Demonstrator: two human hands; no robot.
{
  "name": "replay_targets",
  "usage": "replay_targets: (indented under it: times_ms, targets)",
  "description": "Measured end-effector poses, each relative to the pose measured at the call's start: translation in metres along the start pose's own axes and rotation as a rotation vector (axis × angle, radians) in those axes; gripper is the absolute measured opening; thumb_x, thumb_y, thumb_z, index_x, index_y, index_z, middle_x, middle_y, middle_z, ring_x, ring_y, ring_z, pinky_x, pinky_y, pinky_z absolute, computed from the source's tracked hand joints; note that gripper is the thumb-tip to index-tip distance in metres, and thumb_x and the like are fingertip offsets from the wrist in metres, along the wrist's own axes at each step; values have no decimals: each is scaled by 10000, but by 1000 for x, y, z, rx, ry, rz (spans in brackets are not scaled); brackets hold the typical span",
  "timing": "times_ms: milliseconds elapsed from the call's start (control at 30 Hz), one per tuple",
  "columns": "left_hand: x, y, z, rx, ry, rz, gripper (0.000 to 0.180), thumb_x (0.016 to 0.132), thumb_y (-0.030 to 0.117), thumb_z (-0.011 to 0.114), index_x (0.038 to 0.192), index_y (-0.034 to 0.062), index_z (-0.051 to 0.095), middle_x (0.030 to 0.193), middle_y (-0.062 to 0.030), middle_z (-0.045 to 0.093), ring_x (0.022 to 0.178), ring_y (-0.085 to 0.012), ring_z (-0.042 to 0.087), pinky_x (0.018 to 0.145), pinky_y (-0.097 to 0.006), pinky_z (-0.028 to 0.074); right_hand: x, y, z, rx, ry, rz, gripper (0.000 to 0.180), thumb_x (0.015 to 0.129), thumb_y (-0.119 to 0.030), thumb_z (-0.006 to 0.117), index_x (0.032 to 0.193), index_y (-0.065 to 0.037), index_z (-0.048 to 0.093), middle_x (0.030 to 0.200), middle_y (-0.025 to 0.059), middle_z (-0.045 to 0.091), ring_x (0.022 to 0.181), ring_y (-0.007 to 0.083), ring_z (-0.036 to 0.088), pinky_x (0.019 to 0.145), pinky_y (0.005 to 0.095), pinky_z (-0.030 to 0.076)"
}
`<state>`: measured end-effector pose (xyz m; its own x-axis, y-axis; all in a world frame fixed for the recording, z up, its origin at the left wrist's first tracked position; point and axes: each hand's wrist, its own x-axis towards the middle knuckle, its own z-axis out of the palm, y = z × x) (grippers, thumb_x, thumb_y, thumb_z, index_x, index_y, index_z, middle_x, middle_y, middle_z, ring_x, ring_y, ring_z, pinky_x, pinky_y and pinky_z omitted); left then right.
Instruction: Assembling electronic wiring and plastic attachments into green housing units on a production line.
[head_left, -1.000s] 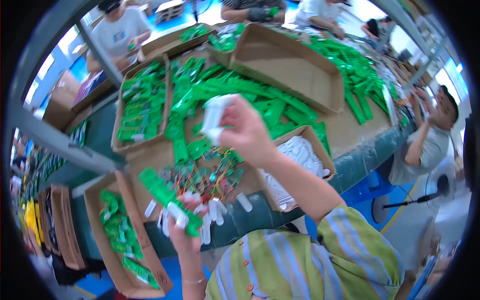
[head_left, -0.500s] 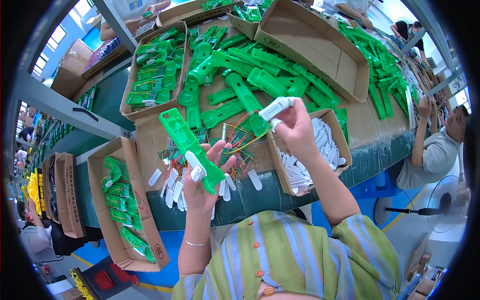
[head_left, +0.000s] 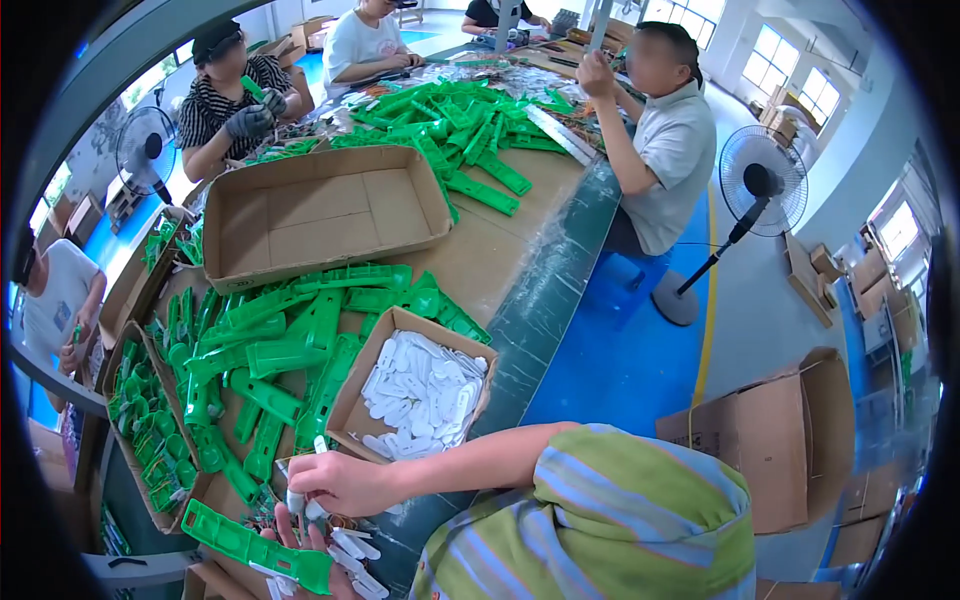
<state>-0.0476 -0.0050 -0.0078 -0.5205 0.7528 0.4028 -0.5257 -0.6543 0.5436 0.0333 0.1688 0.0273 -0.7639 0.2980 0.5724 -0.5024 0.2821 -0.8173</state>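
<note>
At the lower left, my left hand holds a long green plastic housing, its ribbed hollow side showing. The housing lies across the palm, and part of this hand is cut off by the picture's lower edge. Just above it, my right hand is closed in a pinch on a white oblong plastic cover, which sticks up past the fingers. Another white bit shows at those fingertips, too small to make out. Loose white covers lie beside my left hand, with thin wires partly hidden behind the hands.
A cardboard box of white covers stands beyond my right forearm. Green housings are heaped around it. An empty cardboard tray rests farther off; another box holds green parts. Co-workers sit around the table, near a standing fan.
The view has swung to the right, so both hands now appear at the lower left. My right hand has come nearer the housing in my left hand, still pinching the white cover.
</note>
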Motion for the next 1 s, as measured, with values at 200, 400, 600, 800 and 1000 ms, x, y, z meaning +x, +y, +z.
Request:
replay_targets:
  times_ms: [200, 400, 600, 800, 1000]
  targets:
    - [8, 2, 34, -365, 184, 57, 652, 810, 96, 514, 1353, 16, 161, 1425, -257, 15, 1318, -413, 24, 1071, -525, 152, -11, -6, 6, -280, 11, -143, 158, 629, 103, 527, 741, 10, 466, 825, 133, 456, 732, 321, 498, 610, 369, 418]
    - [-1, 8, 26, -583, 225, 164, 713, 811, 148, 526, 1383, 38, 114, 1439, -228, 5, 1328, -392, -8, 1073, -526, 127, -4, -5, 25, -37, 66, -226, 224, 654, 104, 520, 834, -11, 455, 858, 122, 516, 756, 268, 546, 591, 337, 426]
    - [22, 6, 83, -76, 447, 167, 430, 818, 110, 587, 1182, -63, 441, 1109, -209, 553, 888, -317, 585, 798, -408, 497, 0, -29, 8, 290, 27, 241, 167, 716, 59, 528, 851, -36, 500, 772, 83, 541, 736, 164, 563, 650, 292, 447]
    - [8, 22, 36, -63, 175, 27, 642, 824, 296, 508, 1322, -16, 249, 1312, -318, 303, 1239, -455, 277, 982, -581, 289, 18, -22, -60, 507, 239, 255, 229, 763, 33, 604, 972, -31, 534, 913, 53, 587, 820, 116, 581, 678, 238, 494]
    - [18, 15, 59, 105, 269, -84, 552, 832, 344, 522, 1232, -14, 393, 1213, -310, 433, 1127, -414, 448, 942, -499, 388, 10, -42, -38, 552, 99, 398, 188, 793, 50, 583, 969, 0, 541, 927, 58, 585, 862, 122, 587, 693, 244, 510]
